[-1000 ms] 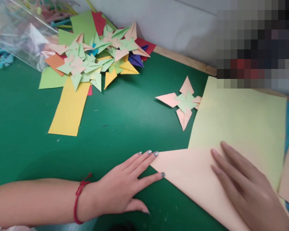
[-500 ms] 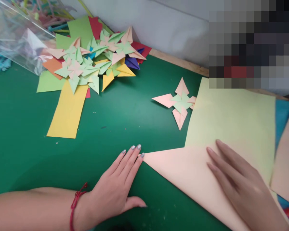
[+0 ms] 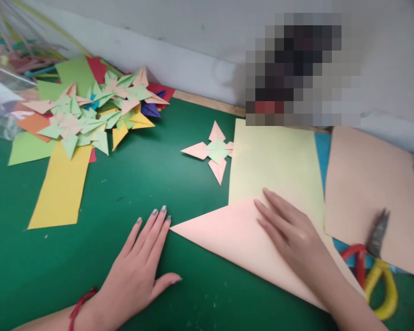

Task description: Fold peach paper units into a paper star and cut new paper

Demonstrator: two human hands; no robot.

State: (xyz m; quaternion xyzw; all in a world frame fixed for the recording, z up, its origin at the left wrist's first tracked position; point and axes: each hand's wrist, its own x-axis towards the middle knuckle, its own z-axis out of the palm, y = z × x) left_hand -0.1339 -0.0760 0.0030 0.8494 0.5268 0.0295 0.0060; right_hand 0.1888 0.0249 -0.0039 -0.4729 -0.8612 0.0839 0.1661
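A peach sheet of paper (image 3: 224, 234), folded into a triangle, lies on the green table (image 3: 124, 184) with its sharp corner pointing left. My left hand (image 3: 140, 262) rests flat beside that corner, fingers stretched out and thumb apart. A red string bracelet (image 3: 81, 308) circles the left wrist. On the folded peach paper lies my right hand (image 3: 293, 239), its fingers extended and nothing gripped. Under the upper edge of the peach paper is a pale yellow-green sheet (image 3: 272, 161). Left of that sheet sits a folded paper star (image 3: 219, 149) in peach and light green, one point partly covered.
Scissors (image 3: 376, 262) with red and yellow handles lie at right, over another peach sheet (image 3: 369, 184) and a blue sheet (image 3: 322, 149). A pile of folded paper stars (image 3: 86, 115), a yellow strip (image 3: 60, 188) and a clear plastic bag (image 3: 7, 105) occupy the left. A wall rises behind.
The view has swung right, so the things appear further left and the scissors show. Both hands stay in about the same place on the table and paper.
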